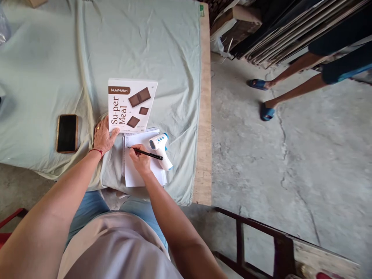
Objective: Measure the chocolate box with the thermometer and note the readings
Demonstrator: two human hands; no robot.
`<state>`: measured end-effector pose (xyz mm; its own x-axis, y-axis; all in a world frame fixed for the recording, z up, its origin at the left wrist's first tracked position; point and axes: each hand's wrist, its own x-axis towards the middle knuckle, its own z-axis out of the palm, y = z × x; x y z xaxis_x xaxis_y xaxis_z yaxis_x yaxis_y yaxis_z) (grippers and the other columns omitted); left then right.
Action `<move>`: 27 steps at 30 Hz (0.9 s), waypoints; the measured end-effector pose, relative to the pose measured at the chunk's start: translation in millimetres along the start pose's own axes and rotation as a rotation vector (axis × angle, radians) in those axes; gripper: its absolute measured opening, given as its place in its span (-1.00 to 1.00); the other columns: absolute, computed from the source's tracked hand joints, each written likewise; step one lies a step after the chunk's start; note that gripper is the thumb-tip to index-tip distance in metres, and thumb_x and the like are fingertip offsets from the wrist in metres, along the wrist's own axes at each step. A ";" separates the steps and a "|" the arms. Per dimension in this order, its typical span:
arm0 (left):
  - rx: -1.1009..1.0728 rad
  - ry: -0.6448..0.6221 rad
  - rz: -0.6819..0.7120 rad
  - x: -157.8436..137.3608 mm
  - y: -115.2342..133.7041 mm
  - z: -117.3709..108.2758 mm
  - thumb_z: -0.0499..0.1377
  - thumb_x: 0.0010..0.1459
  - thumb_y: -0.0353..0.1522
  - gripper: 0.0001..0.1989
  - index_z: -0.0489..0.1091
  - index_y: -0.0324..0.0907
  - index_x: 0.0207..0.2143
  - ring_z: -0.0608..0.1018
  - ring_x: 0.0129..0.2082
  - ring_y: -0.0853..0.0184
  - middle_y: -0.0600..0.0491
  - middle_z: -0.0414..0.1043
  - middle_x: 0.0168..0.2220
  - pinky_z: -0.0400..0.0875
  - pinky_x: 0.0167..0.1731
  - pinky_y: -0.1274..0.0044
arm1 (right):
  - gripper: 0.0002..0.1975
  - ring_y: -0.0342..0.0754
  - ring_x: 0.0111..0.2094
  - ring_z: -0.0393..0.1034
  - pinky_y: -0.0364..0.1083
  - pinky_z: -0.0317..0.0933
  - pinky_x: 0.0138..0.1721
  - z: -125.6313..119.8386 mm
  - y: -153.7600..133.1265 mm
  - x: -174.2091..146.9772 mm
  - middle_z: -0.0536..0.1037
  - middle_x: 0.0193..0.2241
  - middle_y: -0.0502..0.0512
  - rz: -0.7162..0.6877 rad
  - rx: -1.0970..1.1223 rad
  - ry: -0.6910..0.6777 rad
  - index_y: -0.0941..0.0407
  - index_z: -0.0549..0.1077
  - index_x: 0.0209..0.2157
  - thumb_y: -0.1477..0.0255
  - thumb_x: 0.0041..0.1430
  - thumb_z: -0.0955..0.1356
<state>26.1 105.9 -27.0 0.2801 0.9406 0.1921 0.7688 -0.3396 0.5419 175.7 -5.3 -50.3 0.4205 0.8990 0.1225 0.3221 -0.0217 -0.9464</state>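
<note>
My left hand [105,135] grips the lower left corner of a white box [132,104] printed "NutriMotion Su-per Meal" with brown chocolate pieces. The thumb lies over its front and the other fingers go behind the edge. Between the fingers of my right hand [141,159] is a black pen [148,154], its tip toward the upper left of a white notebook page [135,179]. That hand rests on the notebook, just below the box. A white and blue infrared thermometer [161,151] lies across the notebook's right side, close to the pen's back end.
Left of the box, a phone [67,133] lies on the pale green cloth [139,42]. The table's bare wooden edge [204,116] runs along the right. Beyond it, a person's legs [302,91] in blue sandals stand on concrete. A dark metal frame [255,224] is at lower right.
</note>
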 end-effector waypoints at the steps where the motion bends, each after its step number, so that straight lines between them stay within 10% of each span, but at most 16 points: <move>1: -0.001 -0.002 -0.003 -0.2 0.5 -0.1 -0.21 0.24 0.15 -0.16 0.12 -0.29 0.30 0.30 0.24 -0.04 -0.26 0.27 0.23 0.17 0.20 0.19 | -0.87 -0.12 -0.53 0.30 -0.08 0.27 -0.41 -0.2 1.3 -0.2 0.45 -0.55 -0.03 -0.010 -0.016 -0.005 0.07 0.40 -0.43 0.32 0.07 0.28; 27: -0.020 -0.012 0.006 -0.9 1.7 0.8 -0.27 0.21 0.21 -0.10 0.05 -0.25 0.34 0.28 0.26 -0.05 -0.25 0.23 0.26 0.12 0.22 0.18 | -0.90 -0.11 -0.51 0.31 -0.09 0.27 -0.40 -1.8 5.6 -1.8 0.44 -0.53 -0.03 -0.016 -0.086 -0.039 0.08 0.40 -0.42 0.39 0.09 0.27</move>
<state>27.6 104.4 -26.9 0.2912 0.9384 0.1858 0.7557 -0.3448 0.5568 178.2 -7.8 -55.3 0.3820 0.9158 0.1241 0.4006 -0.0431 -0.9152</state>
